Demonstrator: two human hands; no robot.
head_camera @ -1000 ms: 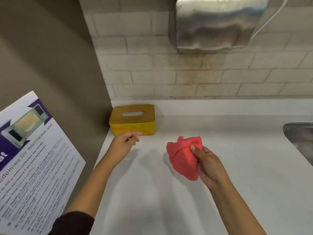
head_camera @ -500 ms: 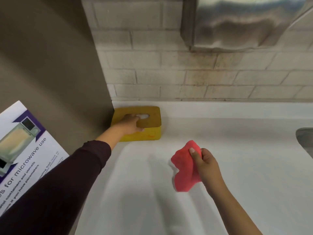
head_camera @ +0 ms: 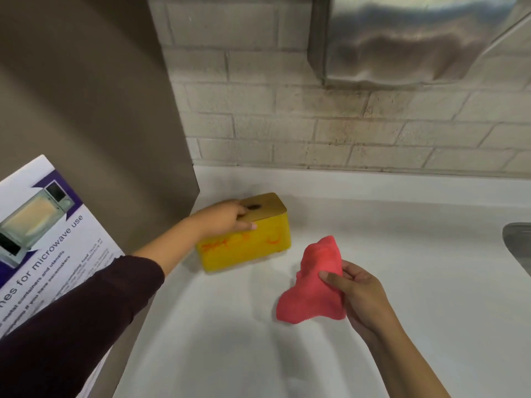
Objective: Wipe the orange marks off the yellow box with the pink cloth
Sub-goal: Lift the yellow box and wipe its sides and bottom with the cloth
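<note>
Orange marks (head_camera: 227, 244) show on the box (head_camera: 244, 251) front; no wiping done yet.
The box sits on the desk (head_camera: 373, 254) by the back corner. The left hand (head_camera: 221, 219) has its grip curled over the top. The right hand (head_camera: 359, 294) has its grip pinching the cloth (head_camera: 313, 285) near the box, not touching it.

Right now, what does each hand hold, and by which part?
The right hand pinches the pink cloth at its right edge. The left hand grips the yellow box at the left end of its top, thumb on the front face.
</note>
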